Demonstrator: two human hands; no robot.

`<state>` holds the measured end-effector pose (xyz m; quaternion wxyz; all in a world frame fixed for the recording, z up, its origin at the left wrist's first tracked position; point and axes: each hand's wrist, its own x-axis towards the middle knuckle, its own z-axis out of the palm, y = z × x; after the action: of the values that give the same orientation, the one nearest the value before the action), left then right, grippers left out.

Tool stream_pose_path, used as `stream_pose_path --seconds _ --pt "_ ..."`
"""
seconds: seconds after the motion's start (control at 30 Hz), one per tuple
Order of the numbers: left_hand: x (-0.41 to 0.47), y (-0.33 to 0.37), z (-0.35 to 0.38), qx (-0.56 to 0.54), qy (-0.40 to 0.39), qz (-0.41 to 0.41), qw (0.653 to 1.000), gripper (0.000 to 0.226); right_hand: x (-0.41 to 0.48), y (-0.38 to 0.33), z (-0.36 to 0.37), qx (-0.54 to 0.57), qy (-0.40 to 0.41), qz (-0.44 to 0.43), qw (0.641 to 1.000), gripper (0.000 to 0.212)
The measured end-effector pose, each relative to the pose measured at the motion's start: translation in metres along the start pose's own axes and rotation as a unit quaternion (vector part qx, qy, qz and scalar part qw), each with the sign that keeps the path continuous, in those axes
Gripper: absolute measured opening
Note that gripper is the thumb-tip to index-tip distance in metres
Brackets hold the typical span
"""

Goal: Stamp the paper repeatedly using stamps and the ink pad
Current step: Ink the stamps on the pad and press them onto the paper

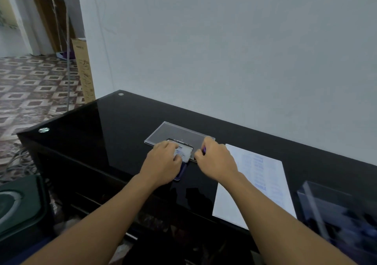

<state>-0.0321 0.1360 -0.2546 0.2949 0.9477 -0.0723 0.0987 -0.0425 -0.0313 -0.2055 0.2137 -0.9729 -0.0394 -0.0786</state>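
Purple stamp [204, 149] in pinch of R hand [215, 161], ink pad [186, 153] in grip of L hand [163, 162], paper [263, 185] nearby

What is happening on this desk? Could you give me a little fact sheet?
surface: black glass desk
paper: white sheet right of the hands, faint blue stamp marks
ink pad: small case between the hands
left hand: fingers curled over the ink pad
right hand: pinches a purple item, likely a stamp
clear tray: behind the ink pad
clear box: far right, contents blurred
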Motion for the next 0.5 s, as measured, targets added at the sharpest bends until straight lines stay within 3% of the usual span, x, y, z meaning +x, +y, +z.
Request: stream_pose_path --seconds 0.5 --pt "-0.014 0.06 0.049 -0.021 -0.017 0.118 0.993 0.033 -0.011 0.071 -0.042 -0.003 0.039 0.073 0.997 0.021"
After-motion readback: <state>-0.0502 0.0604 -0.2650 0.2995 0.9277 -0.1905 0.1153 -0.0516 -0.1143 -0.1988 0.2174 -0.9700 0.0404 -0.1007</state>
